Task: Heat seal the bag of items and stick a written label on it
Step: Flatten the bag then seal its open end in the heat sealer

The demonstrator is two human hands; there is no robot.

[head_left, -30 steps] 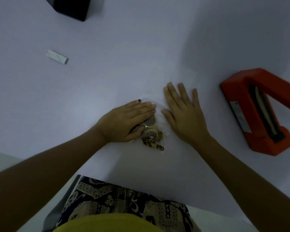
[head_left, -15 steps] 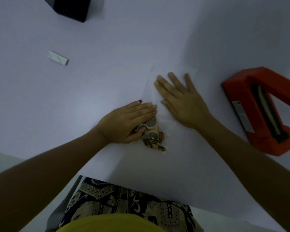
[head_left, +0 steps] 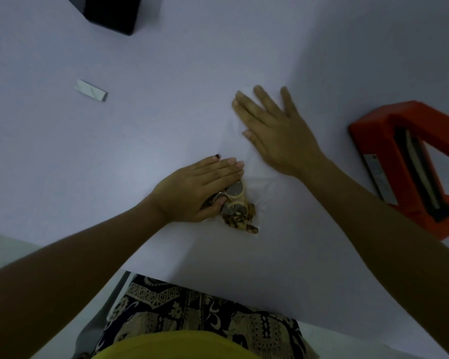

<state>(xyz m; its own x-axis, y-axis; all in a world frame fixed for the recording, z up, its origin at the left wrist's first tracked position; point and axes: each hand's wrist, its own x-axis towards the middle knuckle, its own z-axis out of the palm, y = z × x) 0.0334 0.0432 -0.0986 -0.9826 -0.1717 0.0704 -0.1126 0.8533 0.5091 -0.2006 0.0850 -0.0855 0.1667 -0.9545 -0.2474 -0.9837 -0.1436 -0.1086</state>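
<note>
Head view looks down on a white table [head_left: 166, 60]; an orange heat sealer [head_left: 410, 161] sits at its right side. Near the front edge lies a clear bag [head_left: 254, 174] of small items [head_left: 237, 212]. Right hand [head_left: 275, 133] presses flat, fingers spread, on the bag's far part. Left hand [head_left: 197, 190] lies open and flat over the items. A small label [head_left: 91, 90] lies well apart, far left.

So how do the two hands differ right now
The left hand lies with fingers together over the items at the near end of the bag. The right hand lies farther away, fingers spread, on the bag's empty end. Both are flat, palm down, gripping nothing.
</note>
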